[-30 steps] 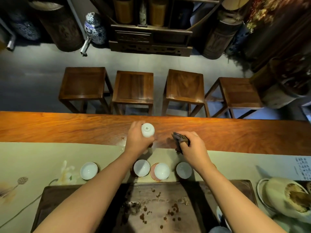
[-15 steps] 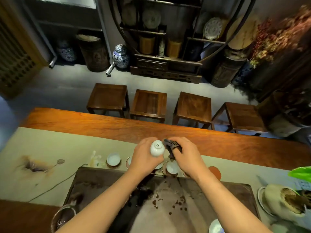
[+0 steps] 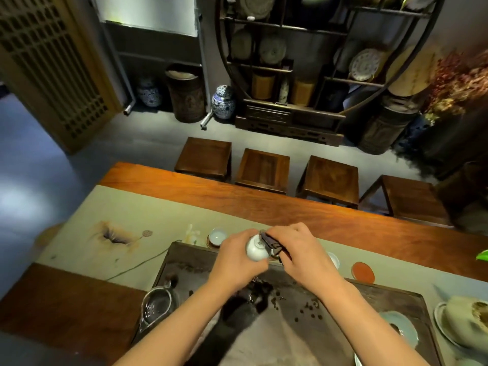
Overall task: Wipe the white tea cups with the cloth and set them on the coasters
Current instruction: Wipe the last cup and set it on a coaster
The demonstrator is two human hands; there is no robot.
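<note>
- Two bare hands, left [image 3: 235, 262] and right [image 3: 298, 249], over one dark tea tray [image 3: 369, 299].
- Three white tea cups visible: one held [image 3: 256, 250], one standing at left [image 3: 217, 236], one partly hidden at right [image 3: 333, 260].
- One dark cloth [image 3: 272, 244].
- One bare orange coaster [image 3: 363, 271].
- Four wooden stools [image 3: 203, 157] [image 3: 262, 167] [image 3: 330, 177] [image 3: 412, 199].
- Two blue-and-white jars [image 3: 223, 101] [image 3: 149, 92].
</note>
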